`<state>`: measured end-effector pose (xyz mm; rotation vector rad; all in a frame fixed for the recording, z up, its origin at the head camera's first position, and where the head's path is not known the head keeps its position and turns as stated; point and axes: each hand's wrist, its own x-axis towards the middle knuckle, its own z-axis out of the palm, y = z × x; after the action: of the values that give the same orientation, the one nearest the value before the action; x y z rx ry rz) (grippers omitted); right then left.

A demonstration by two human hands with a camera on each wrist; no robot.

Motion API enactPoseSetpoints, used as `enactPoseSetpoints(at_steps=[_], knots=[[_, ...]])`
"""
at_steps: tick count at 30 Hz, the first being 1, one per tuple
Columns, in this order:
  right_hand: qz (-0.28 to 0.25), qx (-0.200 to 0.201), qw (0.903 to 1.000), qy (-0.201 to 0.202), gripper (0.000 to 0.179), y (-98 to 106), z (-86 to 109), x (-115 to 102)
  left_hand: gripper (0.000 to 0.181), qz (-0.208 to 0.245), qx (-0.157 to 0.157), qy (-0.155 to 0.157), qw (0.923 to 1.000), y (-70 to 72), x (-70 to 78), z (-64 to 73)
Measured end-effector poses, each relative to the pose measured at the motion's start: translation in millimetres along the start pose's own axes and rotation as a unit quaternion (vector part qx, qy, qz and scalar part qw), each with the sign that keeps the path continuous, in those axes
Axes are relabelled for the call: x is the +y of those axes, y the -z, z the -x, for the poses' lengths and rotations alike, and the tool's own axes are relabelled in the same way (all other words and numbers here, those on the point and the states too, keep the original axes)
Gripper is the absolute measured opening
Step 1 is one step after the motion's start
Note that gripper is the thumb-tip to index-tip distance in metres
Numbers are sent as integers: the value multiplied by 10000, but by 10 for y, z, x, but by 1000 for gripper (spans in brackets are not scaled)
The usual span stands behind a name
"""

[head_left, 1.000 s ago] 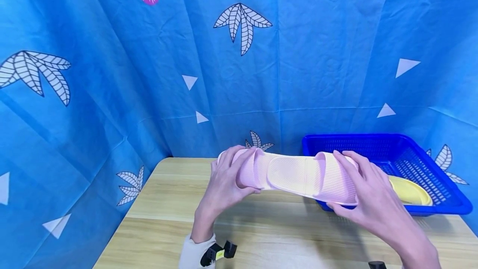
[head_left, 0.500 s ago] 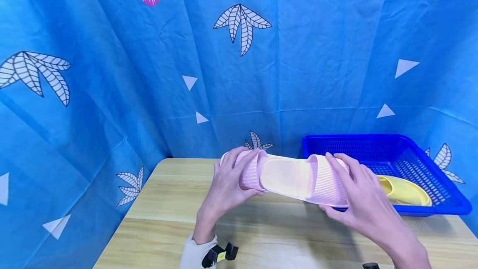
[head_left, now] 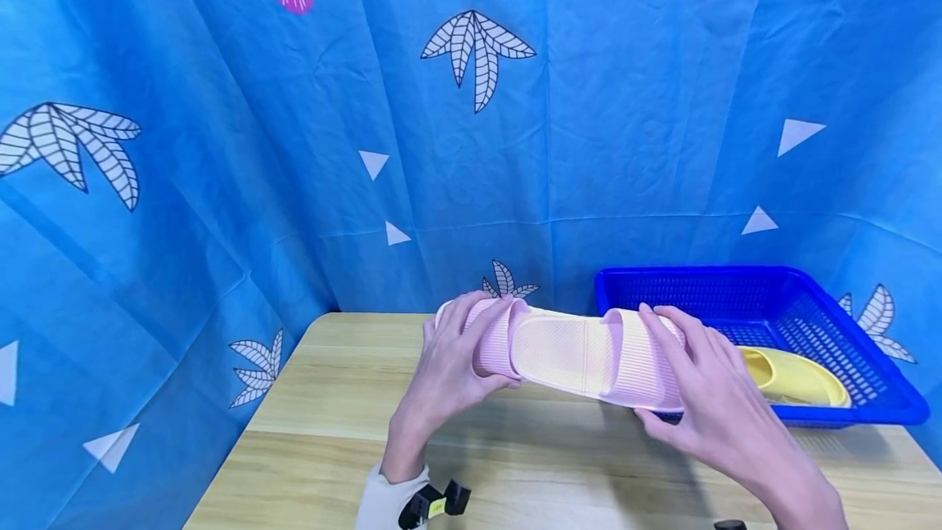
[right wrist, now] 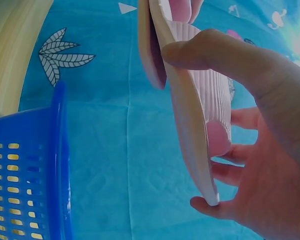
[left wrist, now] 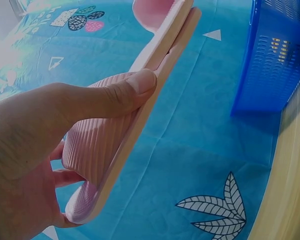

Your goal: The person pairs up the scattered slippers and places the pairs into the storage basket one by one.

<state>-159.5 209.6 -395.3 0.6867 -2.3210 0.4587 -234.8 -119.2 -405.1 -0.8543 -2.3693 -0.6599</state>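
Above the table in the head view, two pink slippers are held lengthwise with their heel ends overlapping. My left hand grips the left slipper around its ribbed strap, thumb along the sole edge in the left wrist view. The right slipper is in my right hand, with fingers over the strap and thumb pressed on the sole edge. Its rounded heel lies over the footbed of the left one. In the right wrist view, the left slipper's heel end sits behind the right slipper's sole.
A blue plastic basket with slotted walls stands on the right of the wooden table. Inside it lies a yellow slipper, partly hidden by my right hand. A patterned blue curtain hangs behind and to the sides.
My right hand has shifted slightly left with its slipper, so the pair overlaps more. More of the yellow slipper shows. Over the last half second, hardly anything has moved.
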Motion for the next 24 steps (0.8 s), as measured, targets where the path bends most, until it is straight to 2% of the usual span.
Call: enactPoseSetpoints(at_steps=[8,16,24], knots=[[-54,-54,9999,-112,113,0,-17,-42,108,-6,-49,-205,9998,-34,30,-19],[-20,-150,9997,-178,113,-7,-31,-71,107,27,-222,-193,9996,-55,79,-23],[16,-206,9997,-124,110,-24,-20,-75,106,38,-215,-261,9994,-65,82,-22]])
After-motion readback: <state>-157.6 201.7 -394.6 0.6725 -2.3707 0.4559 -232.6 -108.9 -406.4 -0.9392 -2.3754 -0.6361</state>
